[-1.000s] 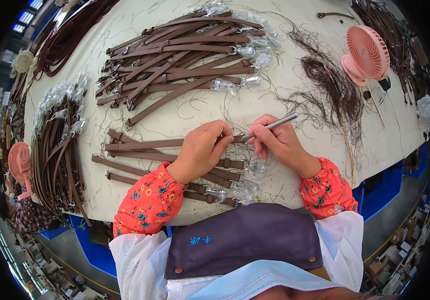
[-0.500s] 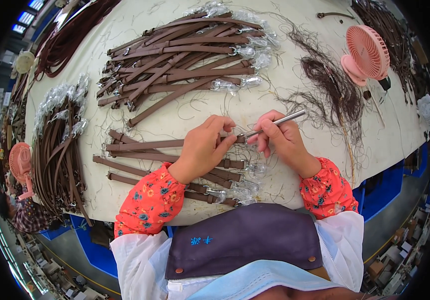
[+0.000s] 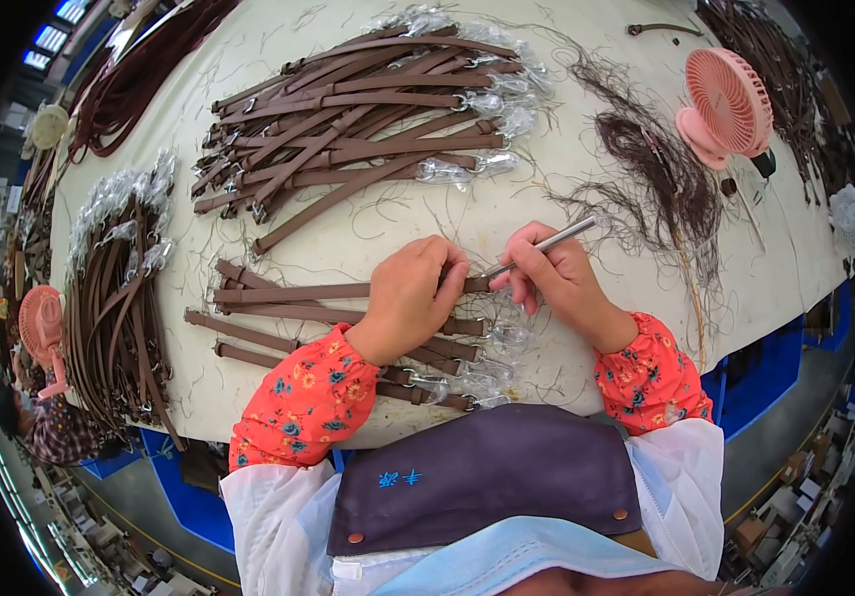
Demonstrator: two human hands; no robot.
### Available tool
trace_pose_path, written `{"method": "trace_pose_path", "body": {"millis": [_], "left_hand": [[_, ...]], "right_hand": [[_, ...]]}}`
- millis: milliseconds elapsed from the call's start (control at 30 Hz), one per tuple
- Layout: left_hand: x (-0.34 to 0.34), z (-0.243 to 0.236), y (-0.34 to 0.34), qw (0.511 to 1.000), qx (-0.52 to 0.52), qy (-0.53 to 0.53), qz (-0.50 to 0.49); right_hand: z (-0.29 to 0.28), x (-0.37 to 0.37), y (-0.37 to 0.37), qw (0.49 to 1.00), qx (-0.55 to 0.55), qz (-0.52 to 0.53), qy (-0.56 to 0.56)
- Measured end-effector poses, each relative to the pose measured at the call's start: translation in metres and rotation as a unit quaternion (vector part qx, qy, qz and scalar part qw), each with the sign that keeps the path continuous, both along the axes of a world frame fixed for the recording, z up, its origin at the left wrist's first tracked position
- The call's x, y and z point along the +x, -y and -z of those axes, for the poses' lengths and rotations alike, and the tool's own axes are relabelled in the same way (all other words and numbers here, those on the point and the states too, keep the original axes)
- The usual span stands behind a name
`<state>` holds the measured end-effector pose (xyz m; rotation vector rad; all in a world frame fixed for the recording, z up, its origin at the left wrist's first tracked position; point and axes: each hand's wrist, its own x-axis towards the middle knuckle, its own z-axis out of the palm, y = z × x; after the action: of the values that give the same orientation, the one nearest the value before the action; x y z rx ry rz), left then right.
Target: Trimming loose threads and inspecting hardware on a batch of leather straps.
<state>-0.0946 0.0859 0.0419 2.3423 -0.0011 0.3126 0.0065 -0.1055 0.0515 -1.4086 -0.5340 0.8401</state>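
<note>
My left hand [image 3: 405,301] is closed over a brown leather strap [image 3: 298,292] near its right end, thumb against the fingers. In my right hand [image 3: 561,278] is a slim silver metal pen-like tool [image 3: 572,231], pinched between thumb and fingers. Its lower tip meets the strap's right end, just beyond my left thumb; the exact contact is too small to tell. Several similar straps [image 3: 283,312] lie below, partly covered by my left hand and sleeve. Clear plastic wrapping [image 3: 492,375] covers the hardware at their right ends.
A large pile of brown straps [image 3: 368,109] lies beyond my hands, another bundle [image 3: 114,308] at left. Dark loose threads [image 3: 661,179] tangle at right, near a pink fan [image 3: 730,104]. A second pink fan [image 3: 42,328] stands at the left edge. Blue bins [image 3: 760,382] sit below the table.
The fingers of my left hand have closed down on the strap, and the hand has shifted slightly. The tool in my right hand has moved a little left.
</note>
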Motion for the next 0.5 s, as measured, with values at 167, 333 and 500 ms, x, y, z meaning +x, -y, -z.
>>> {"method": "trace_pose_path", "body": {"millis": [167, 333, 500], "left_hand": [[-0.0015, 0.0006, -0.001, 0.998, -0.052, -0.031, -0.008], [-0.0028, -0.0005, -0.0014, 0.997, -0.06, -0.041, -0.005], [-0.0029, -0.0019, -0.0021, 0.997, -0.065, -0.052, -0.007]], "right_hand": [[0.0005, -0.0006, 0.0004, 1.0, 0.003, -0.01, 0.006], [-0.0014, -0.0025, 0.0002, 1.0, -0.005, -0.007, 0.012], [-0.0014, -0.0008, -0.0001, 1.0, -0.002, -0.01, 0.018]]}}
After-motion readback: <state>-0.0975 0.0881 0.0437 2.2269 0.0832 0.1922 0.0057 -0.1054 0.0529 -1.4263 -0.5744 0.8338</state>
